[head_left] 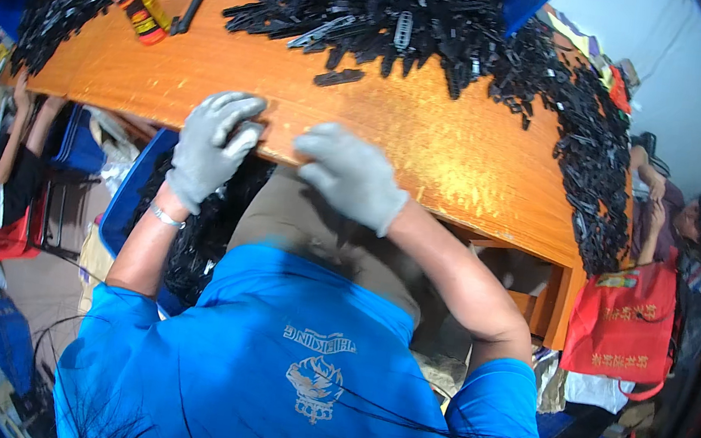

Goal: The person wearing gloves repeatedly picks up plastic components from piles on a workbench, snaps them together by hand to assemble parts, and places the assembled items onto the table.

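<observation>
Both my hands wear pale grey work gloves. My left hand (213, 147) is at the near edge of the wooden table (213, 56), its fingers bent and apart with nothing visible between them. To its right, my right hand (351, 176) hovers by the same edge. Its fingers are curled and smeared by motion, so whether they hold anything is unclear. One long, narrow black plastic piece (339, 77) lies alone on the wood beyond my hands. Farther back spreads a heap of similar black pieces (441, 30), with a paler grey piece (403, 30) among them.
More black pieces (591, 160) run down the right side. A yellow-capped bottle (140, 5) and a black-handled tool (193, 6) lie at the back left. Below the table edge, a blue bin (123, 202) holds dark pieces. A red bag (623, 319) hangs right; other people sit at both sides.
</observation>
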`<state>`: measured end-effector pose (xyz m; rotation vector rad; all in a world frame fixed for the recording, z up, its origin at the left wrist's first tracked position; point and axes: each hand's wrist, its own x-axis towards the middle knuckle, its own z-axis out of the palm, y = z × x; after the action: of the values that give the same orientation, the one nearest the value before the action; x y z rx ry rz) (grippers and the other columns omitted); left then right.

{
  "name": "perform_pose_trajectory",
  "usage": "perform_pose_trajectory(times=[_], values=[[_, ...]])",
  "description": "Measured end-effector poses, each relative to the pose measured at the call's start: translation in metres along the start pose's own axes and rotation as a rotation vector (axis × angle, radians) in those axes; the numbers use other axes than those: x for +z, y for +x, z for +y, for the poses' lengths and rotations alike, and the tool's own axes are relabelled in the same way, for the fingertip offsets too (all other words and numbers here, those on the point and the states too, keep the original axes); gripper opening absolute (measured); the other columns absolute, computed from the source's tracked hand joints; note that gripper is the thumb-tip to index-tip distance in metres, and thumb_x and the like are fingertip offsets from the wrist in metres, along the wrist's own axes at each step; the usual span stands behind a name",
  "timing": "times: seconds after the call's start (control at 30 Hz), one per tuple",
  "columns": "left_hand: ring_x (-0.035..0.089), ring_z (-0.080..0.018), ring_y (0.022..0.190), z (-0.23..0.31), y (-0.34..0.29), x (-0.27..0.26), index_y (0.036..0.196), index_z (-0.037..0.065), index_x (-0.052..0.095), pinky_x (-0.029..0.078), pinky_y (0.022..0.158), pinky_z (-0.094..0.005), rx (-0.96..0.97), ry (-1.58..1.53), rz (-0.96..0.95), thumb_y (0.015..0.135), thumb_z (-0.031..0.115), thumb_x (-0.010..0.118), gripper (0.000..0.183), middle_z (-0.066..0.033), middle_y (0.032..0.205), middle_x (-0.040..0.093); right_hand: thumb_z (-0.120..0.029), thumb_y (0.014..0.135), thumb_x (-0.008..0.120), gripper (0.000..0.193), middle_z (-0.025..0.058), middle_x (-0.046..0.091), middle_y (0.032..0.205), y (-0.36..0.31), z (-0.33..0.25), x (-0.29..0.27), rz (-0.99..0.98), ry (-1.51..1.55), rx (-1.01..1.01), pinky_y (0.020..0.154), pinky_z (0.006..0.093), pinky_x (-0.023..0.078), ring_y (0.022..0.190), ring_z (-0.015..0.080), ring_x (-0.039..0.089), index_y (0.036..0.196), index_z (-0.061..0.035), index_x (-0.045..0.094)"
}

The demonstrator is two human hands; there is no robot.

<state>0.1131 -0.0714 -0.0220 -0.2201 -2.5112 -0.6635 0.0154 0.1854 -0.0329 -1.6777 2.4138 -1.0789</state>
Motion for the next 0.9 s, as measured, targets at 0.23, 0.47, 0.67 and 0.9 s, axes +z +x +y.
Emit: perform_pose_trajectory(times=[0.23, 0.47, 0.67, 0.9], values=[[0.066, -0.0356, 0.117, 0.011, 0.085, 0.081, 0.131, 0.017, 0.073, 0.055, 0.099, -0.0494, 0.017, 0.063, -0.137, 0.097, 0.014, 0.070, 0.035, -0.0108, 0.126, 0.070, -0.015, 0.092, 0.076, 0.024, 0.0158, 0.074, 0.116, -0.092, 0.136, -0.147, 0.445, -0.562, 0.450, 0.097, 0.0430, 0.058, 0.109, 0.0354, 0.072, 0.115, -0.0090, 0.079], [0.066, -0.0410, 0.112, 0.042, 0.103, 0.085, 0.136, 0.011, 0.069, 0.054, 0.098, -0.0490, -0.050, 0.028, -0.325, 0.097, 0.007, 0.069, 0.040, -0.0190, 0.120, 0.068, -0.012, 0.098, 0.065, 0.045, 0.0190, 0.063, 0.143, -0.117, 0.231, -0.215, 0.372, -0.836, 0.983, 0.106, 0.0481, 0.055, 0.123, 0.0409, 0.069, 0.142, -0.0217, 0.068], [0.066, -0.0405, 0.108, 0.046, 0.101, 0.096, 0.133, 0.015, 0.071, 0.055, 0.092, -0.0507, 0.039, 0.103, -0.279, 0.096, -0.001, 0.062, 0.041, -0.0163, 0.114, 0.067, -0.007, 0.102, 0.051, 0.051, 0.0222, 0.063, 0.139, -0.068, 0.231, -0.216, 0.093, -0.833, 0.916, 0.101, 0.0508, 0.057, 0.121, 0.0405, 0.070, 0.148, -0.0250, 0.064], [0.064, -0.0366, 0.117, 0.051, 0.117, 0.098, 0.120, 0.014, 0.073, 0.056, 0.093, -0.0474, 0.093, 0.255, -0.308, 0.091, 0.003, 0.070, 0.031, -0.0111, 0.119, 0.068, 0.000, 0.097, 0.056, 0.049, 0.0197, 0.069, 0.127, -0.074, 0.186, -0.187, 0.062, -0.777, 0.647, 0.092, 0.0507, 0.059, 0.109, 0.0404, 0.073, 0.142, -0.0165, 0.068]])
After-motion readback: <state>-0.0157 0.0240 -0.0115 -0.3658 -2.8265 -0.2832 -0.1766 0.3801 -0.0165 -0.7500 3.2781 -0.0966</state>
